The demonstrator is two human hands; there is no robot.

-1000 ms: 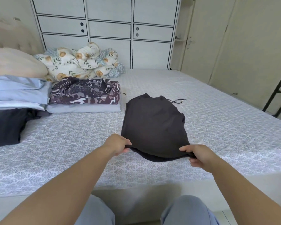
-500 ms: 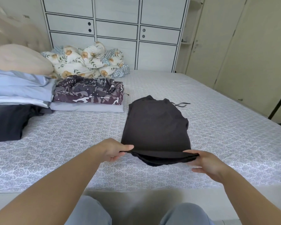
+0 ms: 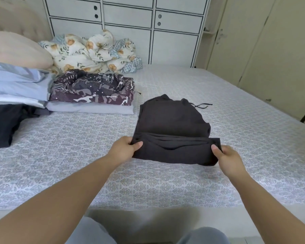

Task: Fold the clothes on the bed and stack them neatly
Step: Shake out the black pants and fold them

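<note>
A dark brown garment (image 3: 171,118) with a thin drawstring lies on the patterned grey bedsheet (image 3: 77,155). Its near edge is lifted and turned over toward the far end, forming a fold. My left hand (image 3: 125,148) pinches the left corner of that folded edge, and my right hand (image 3: 225,157) pinches the right corner. To the far left sits a stack with a patterned maroon camouflage garment (image 3: 93,92) on top of a folded pale lilac piece (image 3: 90,109).
A pile of folded light blue cloth (image 3: 16,85) and a black garment (image 3: 5,124) lie at the left. A beige pillow (image 3: 16,48) and a floral quilt (image 3: 92,50) sit by the headboard. White cabinets (image 3: 127,23) stand behind the bed.
Both hands have lifted the garment's near edge and carried it forward over the rest, so a fold now shows across the middle. The view has shifted slightly closer.
</note>
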